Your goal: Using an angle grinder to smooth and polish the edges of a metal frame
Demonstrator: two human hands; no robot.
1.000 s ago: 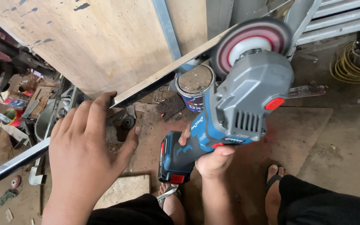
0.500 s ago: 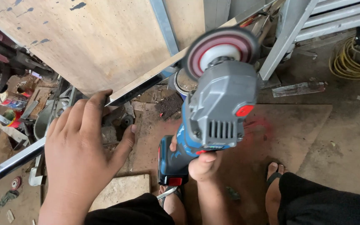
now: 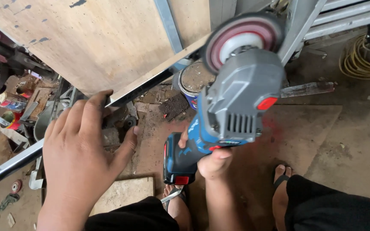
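Head view looks down on the person's left hand, which lies palm down with fingers spread and closed on nothing, its fingertips resting on a long metal bar that runs diagonally from below the hand's outer side up toward the grinder's disc. Beside it, the right hand is wrapped tight around the blue grip of a cordless angle grinder, holding the tool raised with its grey head above the fist and the round red-faced disc at the far end, just over the bar. A black battery pack sits at the near end of the grip, just beside the right hand. Beyond that hand, under the grinder head, stands an open paint can. Past the left fingertips leans a plywood sheet. A coil of yellow cable lies well apart to the right.
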